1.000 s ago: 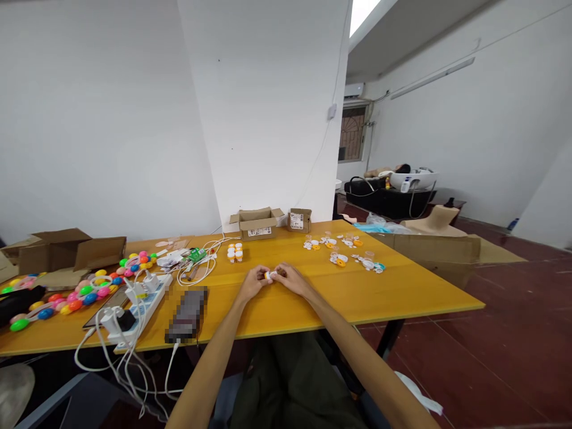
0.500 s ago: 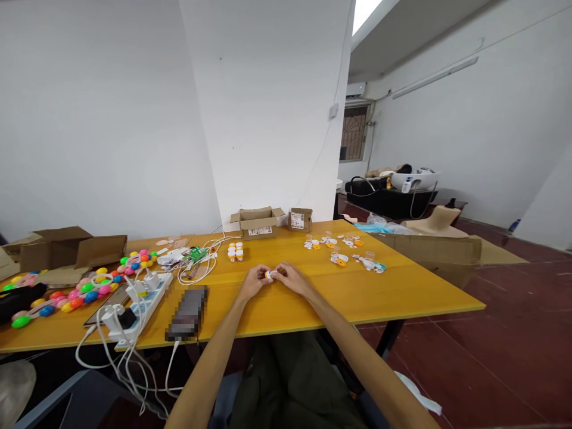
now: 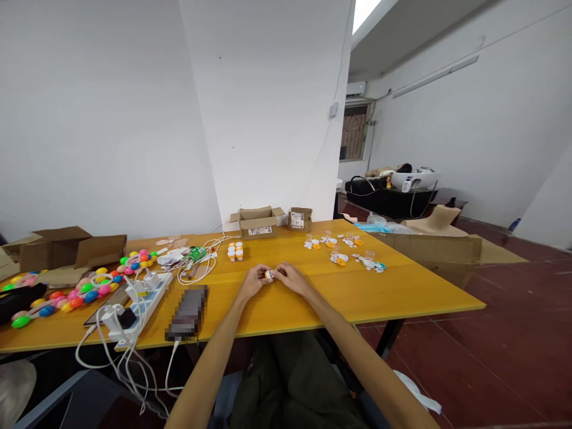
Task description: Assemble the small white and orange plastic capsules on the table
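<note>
Between my two hands, just above the near middle of the table, is a small white-and-orange plastic piece [image 3: 269,274]. My left hand [image 3: 254,281] has its fingers closed round one side of it. From the other side, the fingertips of my right hand [image 3: 287,276] pinch it. Much of the piece is hidden by the fingers, so its exact kind does not show. Beyond my left hand stands a tight cluster of small white-and-orange plastic pieces [image 3: 235,252]. To the right lie loose groups of clear cups, white discs and orange rings [image 3: 342,260], one with a teal ring [image 3: 380,267].
An open cardboard box [image 3: 258,224] and a smaller box [image 3: 300,219] stand at the table's back edge. On the left are a phone [image 3: 187,313], a power strip [image 3: 147,304] with tangled white cables, colourful ball strings [image 3: 89,295] and a larger opened carton [image 3: 100,251].
The small piece has turned slightly between my fingers, showing a bit more orange. Both hands stay in the same place, and the things on the table have not moved.
</note>
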Demonstrator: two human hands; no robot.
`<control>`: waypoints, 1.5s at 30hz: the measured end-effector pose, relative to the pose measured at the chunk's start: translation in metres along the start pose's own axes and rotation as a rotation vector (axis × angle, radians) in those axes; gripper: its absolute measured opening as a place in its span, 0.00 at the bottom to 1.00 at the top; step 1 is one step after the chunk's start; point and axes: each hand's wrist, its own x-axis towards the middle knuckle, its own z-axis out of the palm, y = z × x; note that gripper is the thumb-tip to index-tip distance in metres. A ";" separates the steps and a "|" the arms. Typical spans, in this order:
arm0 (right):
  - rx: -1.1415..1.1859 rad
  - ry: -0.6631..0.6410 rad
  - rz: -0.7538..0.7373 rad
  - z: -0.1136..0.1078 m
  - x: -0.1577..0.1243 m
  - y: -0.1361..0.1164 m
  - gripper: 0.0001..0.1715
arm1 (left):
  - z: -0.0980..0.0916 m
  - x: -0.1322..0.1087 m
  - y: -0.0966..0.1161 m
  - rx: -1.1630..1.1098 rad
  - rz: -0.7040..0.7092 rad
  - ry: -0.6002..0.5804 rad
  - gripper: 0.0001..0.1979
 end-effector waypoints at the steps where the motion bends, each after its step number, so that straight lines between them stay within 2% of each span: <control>1: 0.014 -0.005 0.005 0.000 -0.001 -0.001 0.14 | 0.000 0.000 0.000 -0.006 0.001 -0.001 0.15; 8: 0.056 -0.015 -0.005 0.000 -0.001 -0.002 0.11 | 0.001 -0.001 0.004 -0.023 -0.008 0.003 0.15; 14: 0.005 -0.007 0.021 0.000 0.000 -0.001 0.15 | 0.003 -0.003 0.007 -0.027 -0.011 0.002 0.15; 19: 0.081 -0.042 -0.005 -0.001 -0.002 -0.002 0.13 | 0.003 -0.001 0.005 -0.036 -0.012 0.003 0.15; 23: 0.052 -0.037 -0.012 -0.001 -0.002 -0.001 0.12 | 0.002 -0.001 0.005 -0.014 -0.009 0.000 0.15; 28: -0.002 -0.017 0.003 -0.001 0.000 -0.003 0.16 | 0.003 -0.002 0.007 -0.006 -0.009 0.002 0.15; 34: 0.106 -0.041 0.017 -0.001 -0.002 -0.004 0.12 | 0.003 -0.002 0.007 -0.010 -0.010 0.005 0.15; 38: 0.084 -0.036 -0.003 0.000 -0.001 -0.001 0.12 | 0.002 -0.002 0.005 -0.012 -0.007 0.005 0.16; 45: 0.022 -0.006 -0.012 0.002 0.001 0.005 0.17 | 0.002 -0.001 0.005 -0.009 0.004 -0.007 0.16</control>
